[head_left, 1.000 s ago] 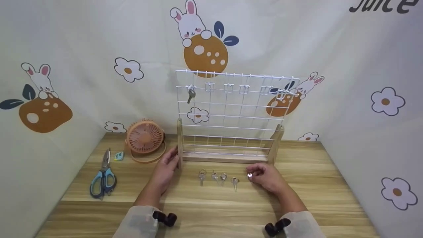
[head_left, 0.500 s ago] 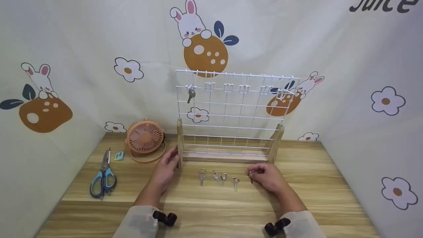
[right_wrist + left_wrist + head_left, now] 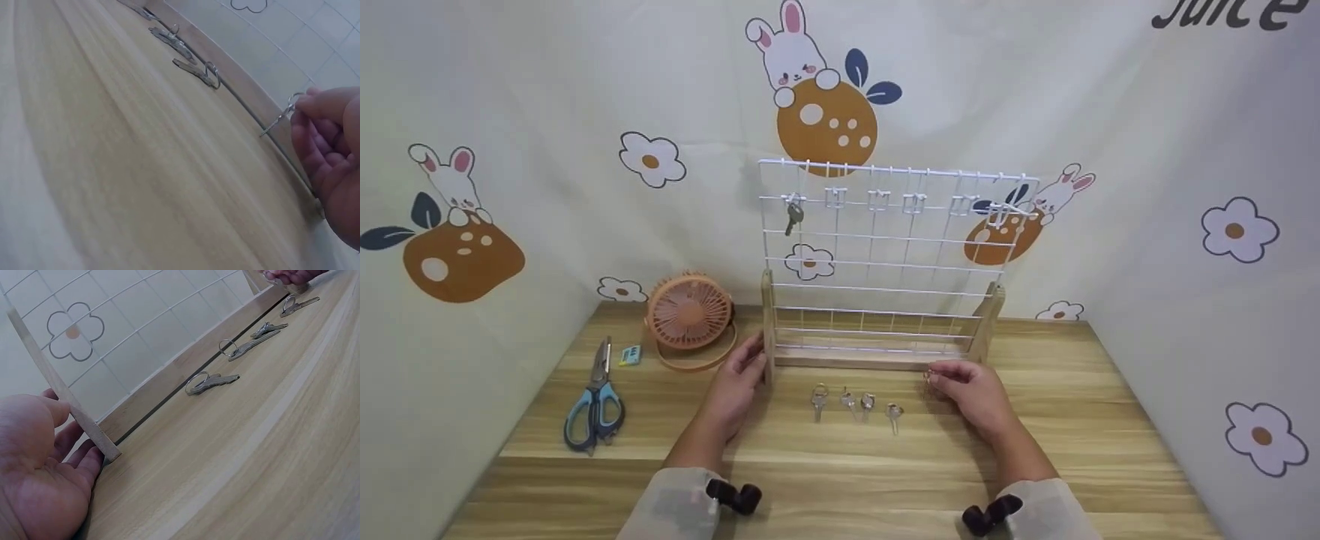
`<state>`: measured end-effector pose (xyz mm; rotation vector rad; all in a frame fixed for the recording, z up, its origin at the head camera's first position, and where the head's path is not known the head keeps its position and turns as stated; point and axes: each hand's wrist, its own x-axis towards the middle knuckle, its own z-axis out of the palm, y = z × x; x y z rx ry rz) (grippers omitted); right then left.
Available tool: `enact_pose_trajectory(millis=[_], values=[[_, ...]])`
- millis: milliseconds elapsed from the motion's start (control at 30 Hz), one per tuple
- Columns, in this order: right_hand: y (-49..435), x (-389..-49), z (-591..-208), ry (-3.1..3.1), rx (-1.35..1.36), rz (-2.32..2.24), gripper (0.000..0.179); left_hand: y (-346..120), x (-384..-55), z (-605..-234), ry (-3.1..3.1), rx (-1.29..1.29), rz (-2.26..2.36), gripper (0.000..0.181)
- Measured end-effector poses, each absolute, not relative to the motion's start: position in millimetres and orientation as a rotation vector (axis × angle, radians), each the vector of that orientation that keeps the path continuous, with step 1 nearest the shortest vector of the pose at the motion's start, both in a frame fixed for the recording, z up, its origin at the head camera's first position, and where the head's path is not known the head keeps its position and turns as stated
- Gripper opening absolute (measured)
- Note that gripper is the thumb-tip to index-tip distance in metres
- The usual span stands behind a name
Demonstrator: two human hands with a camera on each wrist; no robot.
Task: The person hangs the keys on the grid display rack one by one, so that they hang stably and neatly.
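Observation:
My left hand [image 3: 742,379] holds the left wooden upright [image 3: 67,396] of a white wire-grid rack [image 3: 870,358], its thumb along the near edge and its fingers tucked behind. Thumb and forefinger of my right hand [image 3: 979,394] pinch a silver key [image 3: 275,124] by its ring, the blade pointing down, just in front of the rack's base at the right. Several more silver keys [image 3: 894,416], each with a ring, lie in a row on the table between both hands. From the leftmost white hook hangs another key [image 3: 794,216]; the other hooks [image 3: 914,201] carry nothing.
An orange fan [image 3: 690,311] stands on the wood-grain table [image 3: 840,480] left of the rack. Beside it lie a small blue-green packet [image 3: 630,355] and blue-handled scissors [image 3: 595,405]. A printed cloth [image 3: 690,90] encloses the back and sides.
My right hand has shifted slightly up and toward the rack, and the key in it has turned. My left hand stays at the upright.

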<state>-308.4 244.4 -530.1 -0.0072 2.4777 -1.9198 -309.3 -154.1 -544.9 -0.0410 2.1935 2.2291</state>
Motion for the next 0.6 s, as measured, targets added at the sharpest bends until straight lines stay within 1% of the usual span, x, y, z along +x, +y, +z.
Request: enact_pose_trajectory(millis=[267, 600], values=[[220, -297, -501, 2.366, -0.052, -2.105, 0.025, -154, -311, -546, 2.194, -0.051, 2.230, 0.054], [183, -276, -472, 2.281, -0.253, -2.234, 0.023, -155, -310, -546, 2.205, -0.069, 2.214, 0.053]])
